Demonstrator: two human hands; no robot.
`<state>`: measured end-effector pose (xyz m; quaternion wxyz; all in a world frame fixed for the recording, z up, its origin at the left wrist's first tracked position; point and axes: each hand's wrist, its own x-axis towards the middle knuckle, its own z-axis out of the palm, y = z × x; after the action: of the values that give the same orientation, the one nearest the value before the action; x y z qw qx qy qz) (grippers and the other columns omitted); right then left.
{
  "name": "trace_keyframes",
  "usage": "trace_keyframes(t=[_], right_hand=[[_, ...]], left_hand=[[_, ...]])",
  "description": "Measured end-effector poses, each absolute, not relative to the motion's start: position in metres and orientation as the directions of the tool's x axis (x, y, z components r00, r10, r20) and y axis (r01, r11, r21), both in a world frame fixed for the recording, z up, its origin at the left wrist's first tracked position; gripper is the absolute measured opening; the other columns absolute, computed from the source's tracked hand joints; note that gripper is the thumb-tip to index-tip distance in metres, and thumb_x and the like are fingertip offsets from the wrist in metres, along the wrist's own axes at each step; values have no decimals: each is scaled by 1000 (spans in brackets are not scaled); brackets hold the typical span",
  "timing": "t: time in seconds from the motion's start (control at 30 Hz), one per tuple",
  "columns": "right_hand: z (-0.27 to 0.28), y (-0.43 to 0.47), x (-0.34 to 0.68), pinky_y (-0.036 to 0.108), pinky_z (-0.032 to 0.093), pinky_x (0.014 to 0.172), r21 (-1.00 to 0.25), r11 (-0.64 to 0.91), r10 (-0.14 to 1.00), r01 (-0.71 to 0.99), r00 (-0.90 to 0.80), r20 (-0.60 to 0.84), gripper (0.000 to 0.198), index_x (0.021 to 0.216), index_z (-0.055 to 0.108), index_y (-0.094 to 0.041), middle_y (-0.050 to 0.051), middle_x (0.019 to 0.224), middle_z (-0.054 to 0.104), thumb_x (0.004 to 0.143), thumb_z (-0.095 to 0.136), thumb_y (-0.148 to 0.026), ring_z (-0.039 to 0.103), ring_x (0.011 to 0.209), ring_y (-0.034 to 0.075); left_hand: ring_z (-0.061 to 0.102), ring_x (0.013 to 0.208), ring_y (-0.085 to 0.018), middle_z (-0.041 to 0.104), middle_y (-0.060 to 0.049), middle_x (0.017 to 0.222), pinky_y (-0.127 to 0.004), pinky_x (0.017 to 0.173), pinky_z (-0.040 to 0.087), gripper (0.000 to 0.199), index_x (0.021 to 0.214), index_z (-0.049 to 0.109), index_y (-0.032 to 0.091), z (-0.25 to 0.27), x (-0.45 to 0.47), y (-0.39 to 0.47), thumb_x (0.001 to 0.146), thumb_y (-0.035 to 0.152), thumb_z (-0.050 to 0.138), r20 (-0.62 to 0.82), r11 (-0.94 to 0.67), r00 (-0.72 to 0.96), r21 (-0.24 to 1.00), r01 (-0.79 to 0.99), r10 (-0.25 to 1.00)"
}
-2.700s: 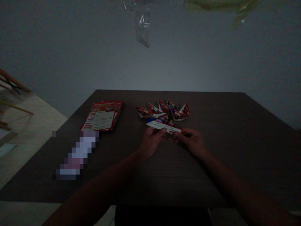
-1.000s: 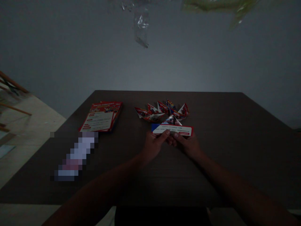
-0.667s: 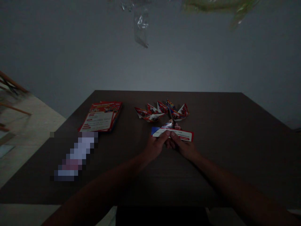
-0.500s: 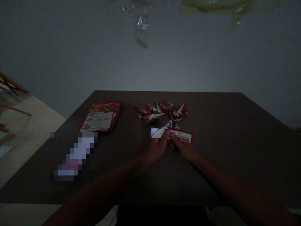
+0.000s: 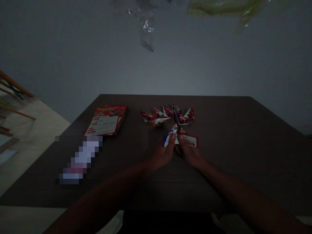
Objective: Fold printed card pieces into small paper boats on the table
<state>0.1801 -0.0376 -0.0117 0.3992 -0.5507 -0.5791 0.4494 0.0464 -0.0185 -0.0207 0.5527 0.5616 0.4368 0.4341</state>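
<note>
A partly folded paper leaflet [image 5: 190, 140], white with red edges and a peaked top, is held between my two hands over the middle of the table. My left hand [image 5: 167, 150] grips its left part, thumb on the near face, with a blue corner showing beside it. My right hand [image 5: 188, 151] pinches the right part in the same way, thumb in front. The fingers behind the paper are mostly hidden. Just beyond stand several folded paper boats [image 5: 158, 121], red, white and blue, grouped close together.
On the left of the dark wooden table [image 5: 234, 143] lies a stack of red and white leaflets [image 5: 104, 123]. Nearer to me is a pixelated, blurred-out object [image 5: 81, 159]. A wall [image 5: 195, 65] with a clear plastic bag [image 5: 147, 32] rises behind the table.
The paper's left side has gone from a long white flap to a shorter edge with blue showing. My left thumb has shifted slightly, and both hands still hold the paper.
</note>
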Motion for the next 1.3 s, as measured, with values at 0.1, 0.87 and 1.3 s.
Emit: trace_keyframes(t=[0.1, 0.87, 1.3], right_hand=[[-9, -38, 180, 24, 39, 49, -970, -4, 1000, 242, -25, -10, 59, 56, 51, -20, 2, 51, 55, 83, 31, -69, 51, 50, 14], [-17, -17, 195, 28, 49, 54, -952, 61, 990, -298, 136, 21, 33, 73, 61, -18, 2, 57, 67, 76, 64, -50, 60, 46, 14], [-11, -18, 206, 26, 54, 56, -926, 11, 993, -378, 116, -36, 32, 79, 64, -17, 4, 65, 71, 72, 69, -47, 64, 50, 13]], left_hand=[[47, 49, -13, 50, 0, 47, -24, 48, 35, 49, 59, 56, 19, -18, 46, -18, 80, 62, 45, 34, -38, 248, 999, 12, 968], [55, 39, -11, 64, -2, 56, -22, 40, 42, 36, 76, 61, 11, -13, 34, 10, 76, 46, 62, 23, 15, 134, 961, -278, 991], [52, 38, -8, 59, 2, 52, -19, 39, 42, 34, 74, 58, 12, -15, 17, 24, 73, 46, 64, 68, -68, -11, 949, -306, 998]])
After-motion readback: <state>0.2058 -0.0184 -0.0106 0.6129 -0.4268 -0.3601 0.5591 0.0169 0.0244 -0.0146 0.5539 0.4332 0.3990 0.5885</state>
